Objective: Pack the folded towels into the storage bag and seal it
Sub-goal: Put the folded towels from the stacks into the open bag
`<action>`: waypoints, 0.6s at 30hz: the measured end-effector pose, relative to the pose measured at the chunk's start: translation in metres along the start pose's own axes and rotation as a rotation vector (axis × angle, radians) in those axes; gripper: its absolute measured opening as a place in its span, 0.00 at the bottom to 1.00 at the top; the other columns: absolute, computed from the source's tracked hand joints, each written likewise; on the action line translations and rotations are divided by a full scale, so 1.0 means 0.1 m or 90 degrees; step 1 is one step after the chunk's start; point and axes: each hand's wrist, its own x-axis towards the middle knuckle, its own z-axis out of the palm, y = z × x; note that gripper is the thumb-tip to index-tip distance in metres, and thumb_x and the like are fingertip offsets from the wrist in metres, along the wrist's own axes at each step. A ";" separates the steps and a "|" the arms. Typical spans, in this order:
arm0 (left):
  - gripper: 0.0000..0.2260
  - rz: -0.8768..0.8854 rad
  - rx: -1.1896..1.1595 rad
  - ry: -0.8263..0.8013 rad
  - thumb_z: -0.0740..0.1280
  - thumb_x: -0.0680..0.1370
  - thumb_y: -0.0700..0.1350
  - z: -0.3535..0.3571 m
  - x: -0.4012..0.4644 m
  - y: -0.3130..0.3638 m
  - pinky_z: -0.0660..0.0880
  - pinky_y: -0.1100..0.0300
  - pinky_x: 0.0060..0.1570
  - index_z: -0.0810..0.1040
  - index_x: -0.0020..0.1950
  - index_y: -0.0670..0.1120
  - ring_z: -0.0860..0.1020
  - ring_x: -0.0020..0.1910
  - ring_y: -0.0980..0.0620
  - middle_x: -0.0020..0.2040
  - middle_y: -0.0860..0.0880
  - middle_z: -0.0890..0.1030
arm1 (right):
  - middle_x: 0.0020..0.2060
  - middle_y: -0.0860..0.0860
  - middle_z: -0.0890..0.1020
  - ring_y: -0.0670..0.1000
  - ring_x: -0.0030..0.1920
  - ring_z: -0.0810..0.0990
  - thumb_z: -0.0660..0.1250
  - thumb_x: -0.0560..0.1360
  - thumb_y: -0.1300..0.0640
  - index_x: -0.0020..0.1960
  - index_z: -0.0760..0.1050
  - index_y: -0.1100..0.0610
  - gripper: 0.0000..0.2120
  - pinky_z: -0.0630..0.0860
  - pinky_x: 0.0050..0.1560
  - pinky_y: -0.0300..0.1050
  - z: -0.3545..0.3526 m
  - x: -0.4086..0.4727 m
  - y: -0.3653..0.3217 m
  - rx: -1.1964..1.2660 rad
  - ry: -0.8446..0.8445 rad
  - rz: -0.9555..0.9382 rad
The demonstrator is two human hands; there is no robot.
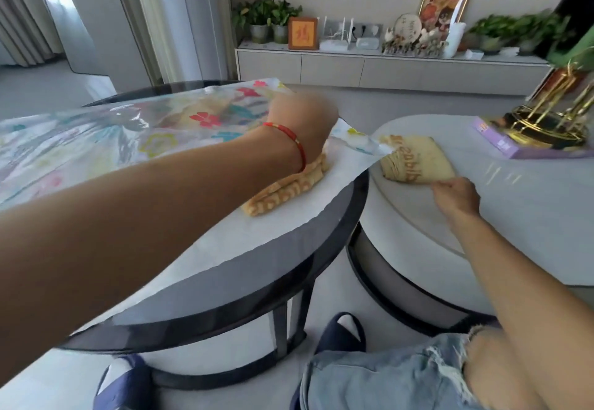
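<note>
Towel [283, 189] lies at the bag's [96, 139] mouth on the dark counter [244, 284], under the blurred left hand [300, 120], whose grip I cannot tell. At 3 o'clock, the right hand [454, 196] pinches a second towel [416, 160] on the white counter [530, 217].

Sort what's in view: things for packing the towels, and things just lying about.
For the job: storage bag; towel under left hand; towel pinched by right hand.
Lying about: purple box; gold stand; potted plants; picture frames.
</note>
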 end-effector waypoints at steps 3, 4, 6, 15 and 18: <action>0.15 -0.012 -0.007 -0.007 0.64 0.76 0.39 0.11 0.14 0.14 0.65 0.52 0.39 0.78 0.61 0.49 0.80 0.54 0.38 0.55 0.43 0.80 | 0.73 0.69 0.67 0.68 0.72 0.70 0.70 0.78 0.50 0.74 0.64 0.67 0.33 0.71 0.68 0.56 0.08 0.26 -0.01 0.008 0.007 0.073; 0.14 -0.017 -0.014 -0.010 0.64 0.76 0.39 0.14 0.18 0.17 0.65 0.52 0.40 0.78 0.61 0.49 0.79 0.55 0.38 0.56 0.43 0.80 | 0.74 0.68 0.65 0.68 0.74 0.68 0.70 0.78 0.48 0.75 0.61 0.67 0.35 0.69 0.70 0.56 0.11 0.34 -0.01 0.012 0.009 0.083; 0.13 -0.025 -0.029 -0.010 0.64 0.77 0.41 0.19 0.24 0.21 0.64 0.52 0.40 0.79 0.61 0.50 0.79 0.55 0.38 0.56 0.44 0.80 | 0.76 0.67 0.65 0.67 0.76 0.65 0.68 0.79 0.44 0.78 0.58 0.66 0.39 0.65 0.73 0.57 0.18 0.47 -0.02 0.008 0.021 0.098; 0.13 0.002 0.024 0.019 0.63 0.77 0.39 0.22 0.25 0.21 0.60 0.54 0.35 0.79 0.58 0.49 0.79 0.47 0.39 0.51 0.45 0.80 | 0.67 0.64 0.80 0.64 0.68 0.79 0.77 0.72 0.49 0.68 0.75 0.67 0.32 0.76 0.67 0.55 0.25 0.90 0.00 -0.028 0.026 0.104; 0.15 -0.004 0.014 0.009 0.64 0.75 0.37 0.18 0.24 0.21 0.63 0.53 0.37 0.79 0.59 0.49 0.80 0.48 0.39 0.52 0.45 0.80 | 0.63 0.63 0.82 0.61 0.62 0.83 0.80 0.66 0.54 0.65 0.78 0.68 0.33 0.80 0.64 0.57 0.16 0.91 0.07 -0.010 -0.050 0.108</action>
